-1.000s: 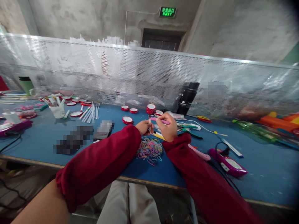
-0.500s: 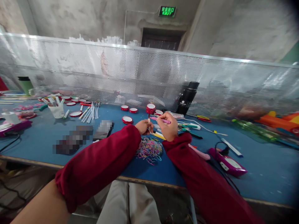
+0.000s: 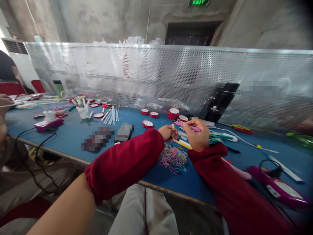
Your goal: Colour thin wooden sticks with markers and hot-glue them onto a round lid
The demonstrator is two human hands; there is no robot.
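My left hand [image 3: 167, 132] is closed, its fingertips pinching a small slim upright piece [image 3: 173, 126], pale with a dark top; its kind is too small to make out. Wrapped in my right hand [image 3: 198, 134] is a pink pen-shaped tool [image 3: 191, 126], its tip pointing left at that piece. Whether the tip touches it I cannot tell. Just below both hands lies a heap of thin multicoloured loops [image 3: 172, 158]. A yellow-and-white stick [image 3: 183, 144] rests between the hands, above the heap. Green-handled pliers [image 3: 223, 137] lie beyond my right wrist.
Round red-and-white tins [image 3: 148, 124] and a black bottle [image 3: 221, 102] stand toward the perforated metal screen [image 3: 102, 73]. Two blurred dark slabs lie left, past a pen cup [image 3: 83, 112]. A purple device [image 3: 278, 187] with a cord sits right. Another person's hand [image 3: 3, 104] is far left.
My view has turned left, so everything sits farther right, and another person's hand appears at the left edge. Both of my hands keep nearly the same pose and hold.
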